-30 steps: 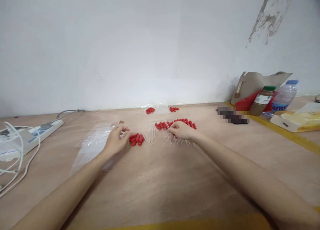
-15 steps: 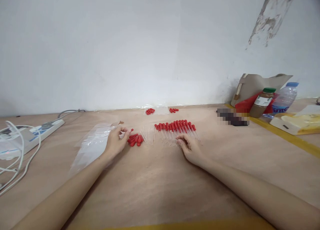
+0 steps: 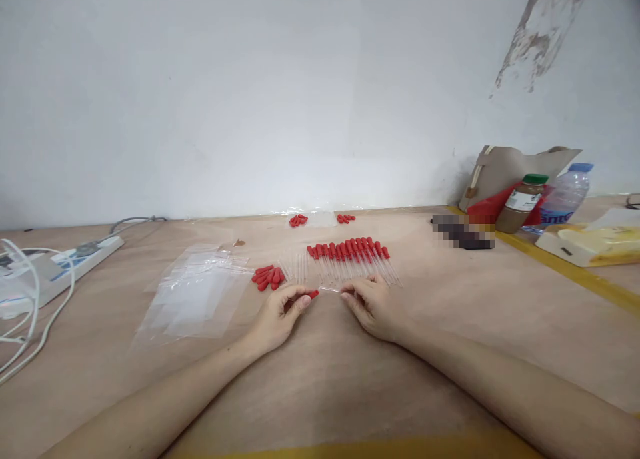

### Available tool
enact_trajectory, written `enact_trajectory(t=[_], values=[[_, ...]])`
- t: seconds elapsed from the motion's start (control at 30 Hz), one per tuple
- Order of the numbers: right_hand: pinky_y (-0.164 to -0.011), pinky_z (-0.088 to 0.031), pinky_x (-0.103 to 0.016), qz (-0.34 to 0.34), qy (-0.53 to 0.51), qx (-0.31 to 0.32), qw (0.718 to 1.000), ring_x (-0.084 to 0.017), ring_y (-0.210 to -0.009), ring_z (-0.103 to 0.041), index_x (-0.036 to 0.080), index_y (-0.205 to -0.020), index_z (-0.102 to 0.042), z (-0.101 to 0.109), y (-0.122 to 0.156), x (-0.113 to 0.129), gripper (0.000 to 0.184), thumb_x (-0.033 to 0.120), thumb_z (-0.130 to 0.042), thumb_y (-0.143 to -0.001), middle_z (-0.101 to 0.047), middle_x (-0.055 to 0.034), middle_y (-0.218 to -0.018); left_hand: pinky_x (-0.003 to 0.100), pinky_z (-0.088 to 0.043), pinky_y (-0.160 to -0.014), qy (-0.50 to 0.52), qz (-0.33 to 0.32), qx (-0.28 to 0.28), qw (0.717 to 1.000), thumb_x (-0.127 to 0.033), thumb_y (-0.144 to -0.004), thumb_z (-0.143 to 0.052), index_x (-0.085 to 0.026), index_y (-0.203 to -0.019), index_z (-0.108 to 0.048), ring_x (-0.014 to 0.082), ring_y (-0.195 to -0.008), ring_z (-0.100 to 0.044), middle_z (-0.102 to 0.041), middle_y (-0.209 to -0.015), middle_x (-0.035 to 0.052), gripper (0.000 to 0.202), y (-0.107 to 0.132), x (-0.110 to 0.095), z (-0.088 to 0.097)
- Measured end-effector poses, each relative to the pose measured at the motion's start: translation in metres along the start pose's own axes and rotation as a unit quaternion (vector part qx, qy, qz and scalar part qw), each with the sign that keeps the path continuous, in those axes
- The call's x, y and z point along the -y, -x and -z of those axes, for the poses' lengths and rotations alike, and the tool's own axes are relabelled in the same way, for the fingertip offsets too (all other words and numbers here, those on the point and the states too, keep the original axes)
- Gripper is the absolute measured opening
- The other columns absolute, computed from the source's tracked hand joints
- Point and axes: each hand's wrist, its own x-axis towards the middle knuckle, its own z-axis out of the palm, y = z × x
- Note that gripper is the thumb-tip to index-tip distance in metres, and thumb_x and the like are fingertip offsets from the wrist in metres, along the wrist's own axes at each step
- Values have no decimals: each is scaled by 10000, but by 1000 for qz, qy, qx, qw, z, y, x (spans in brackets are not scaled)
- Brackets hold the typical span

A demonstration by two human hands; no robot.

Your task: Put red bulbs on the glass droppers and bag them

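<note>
Step, by my reading: capping. Your left hand [image 3: 280, 312] pinches a bulb [image 3: 313, 294] and your right hand [image 3: 373, 306] pinches a tube [image 3: 330, 289]. The two ends almost meet just in front of the dropper row [image 3: 350, 252]. The next move calls for straight alignment and a gentle push. Half a second ago your left hand was at the bulb pile [image 3: 267, 277], left of the row, and your right hand lay open.

Both hands close together at the centre, forearms stretched forward.
The left hand [image 3: 278, 314] lies knuckles up, thumb and forefinger pinched; the right hand [image 3: 371, 303] faces it, palm turned inward, fingertips pinched, just apart from the left.
</note>
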Motion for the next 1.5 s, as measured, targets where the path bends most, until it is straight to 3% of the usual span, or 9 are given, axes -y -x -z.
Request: enact_trajectory(t=[0.17, 0.33, 0.43, 0.63, 0.83, 1.07, 1.2, 1.5], values=[[-730, -290, -289, 22, 25, 18, 999, -113, -623, -513, 189, -838, -574, 3, 1, 3, 222, 278, -372, -863, -634, -21, -743, 262, -425, -650, 4, 3, -4, 1000, -291, -855, -445, -166, -876, -599, 151, -733, -537, -597, -778, 31, 200, 1, -1, 1], [-746, -281, -295, 41, 23, 29, 998, -104, -582, -483, 183, -801, -558, 0, 3, 7, 218, 275, -371, -863, -613, -10, -693, 247, -456, -585, 119, 43, 26, 992, -323, -860, -441, -156, -922, -496, 125, -612, -556, -586, -665, 5, 187, 3, 3, -3], [-745, -277, -299, 48, 13, 29, 998, -105, -572, -470, 183, -806, -561, -3, 3, 7, 221, 281, -371, -864, -603, -5, -668, 230, -460, -537, 150, 53, 32, 987, -329, -833, -487, -139, -923, -515, 116, -563, -555, -577, -626, 0, 212, 3, 4, -4], [-743, -266, -297, 48, -14, 53, 997, -104, -586, -488, 199, -834, -594, 2, -2, 4, 204, 259, -401, -860, -622, 7, -683, 219, -446, -525, 67, -10, 11, 998, -301, -840, -477, -133, -881, -610, 111, -543, -541, -589, -652, 18, 218, 2, -1, 0], [-757, -228, -305, 76, 3, 82, 994, -99, -608, -499, 213, -824, -617, 13, -7, 2, 179, 215, -439, -841, -641, 15, -705, 245, -437, -674, -62, -127, 35, 989, -244, -851, -491, -177, -890, -637, 139, -736, -589, -656, -812, 34, 165, 4, -4, 6], [-700, -198, -310, 112, 80, 20, 990, -96, -568, -453, 188, -779, -618, 4, -2, 3, 201, 206, -425, -832, -602, 5, -638, 312, -380, -725, -162, -212, 17, 964, -233, -846, -510, -185, -892, -619, 143, -690, -584, -676, -784, 19, 128, 3, 0, 7], [-677, -197, -302, 101, 74, 17, 992, -84, -528, -417, 165, -698, -585, 0, -2, 7, 224, 209, -413, -835, -595, 13, -608, 306, -380, -711, -155, -230, 13, 961, -209, -844, -512, -180, -898, -602, 144, -698, -580, -670, -789, 23, 109, 3, -2, 6], [-662, -222, -278, 17, 32, 92, 995, -79, -515, -418, 166, -644, -550, 0, -4, 20, 273, 217, -387, -857, -609, 23, -600, 312, -374, -727, -166, -237, 27, 957, -206, -844, -510, -173, -905, -594, 146, -719, -576, -668, -802, 24, 109, 2, -2, 6]])
